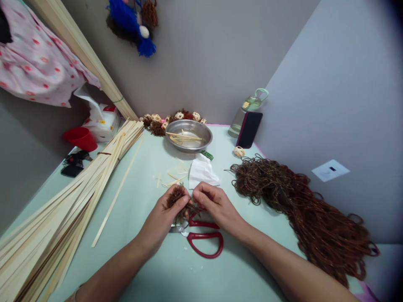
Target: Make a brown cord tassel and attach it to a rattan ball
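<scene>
My left hand (170, 214) is closed around a bundle of brown yarn (176, 196), its thumb pressed on top. Close beside it, my right hand (217, 203) pinches at strands that seem to run from that bundle; the fingertips partly cover them. Beneath both hands lie red-handled scissors (206, 245), their blades mostly hidden by the left hand. Just beyond the fingers are a crumpled white tissue (203, 172) and a few short pale strips (174, 179).
A metal bowl (189, 147) holds thin strips. Long wooden strips (91, 180) cover the left side. At right lie brown yarn skeins (321, 218), a woven ball (239, 152), a phone (249, 130) and a bottle (239, 119). A red cup (81, 138) stands back left.
</scene>
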Demonstrator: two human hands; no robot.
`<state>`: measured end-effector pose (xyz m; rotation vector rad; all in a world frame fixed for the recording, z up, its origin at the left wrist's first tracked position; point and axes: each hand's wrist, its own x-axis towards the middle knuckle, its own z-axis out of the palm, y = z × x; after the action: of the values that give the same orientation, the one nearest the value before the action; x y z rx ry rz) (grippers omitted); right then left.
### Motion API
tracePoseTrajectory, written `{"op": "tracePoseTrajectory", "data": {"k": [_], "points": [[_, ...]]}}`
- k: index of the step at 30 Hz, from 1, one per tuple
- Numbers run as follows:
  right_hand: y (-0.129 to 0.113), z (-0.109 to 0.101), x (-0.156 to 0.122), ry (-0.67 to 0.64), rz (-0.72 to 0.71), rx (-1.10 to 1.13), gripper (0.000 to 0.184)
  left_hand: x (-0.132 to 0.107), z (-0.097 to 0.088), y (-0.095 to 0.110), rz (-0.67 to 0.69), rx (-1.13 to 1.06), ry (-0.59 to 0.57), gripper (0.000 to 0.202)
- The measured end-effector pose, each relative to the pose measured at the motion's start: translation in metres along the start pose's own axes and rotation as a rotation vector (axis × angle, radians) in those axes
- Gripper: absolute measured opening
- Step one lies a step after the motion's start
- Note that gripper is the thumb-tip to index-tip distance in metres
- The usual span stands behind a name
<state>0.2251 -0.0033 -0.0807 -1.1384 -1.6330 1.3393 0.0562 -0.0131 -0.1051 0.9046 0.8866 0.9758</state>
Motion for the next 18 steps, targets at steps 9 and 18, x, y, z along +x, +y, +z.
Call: {"op": "tracePoseTrajectory", "data": {"k": [9,18], "points": [[0.0025,0.0040,0.0007,0.027,0.065,0.153,0.023,-0.0011,-0.0027,-0.0018,-0.017,-0.018,0.016,0.018],[-0.0001,0.0035,0.0019,0.034,0.067,0.186,0.019,0.0007,-0.0028,0.0014,-0.075,-0.066,0.019,0.016]]}}
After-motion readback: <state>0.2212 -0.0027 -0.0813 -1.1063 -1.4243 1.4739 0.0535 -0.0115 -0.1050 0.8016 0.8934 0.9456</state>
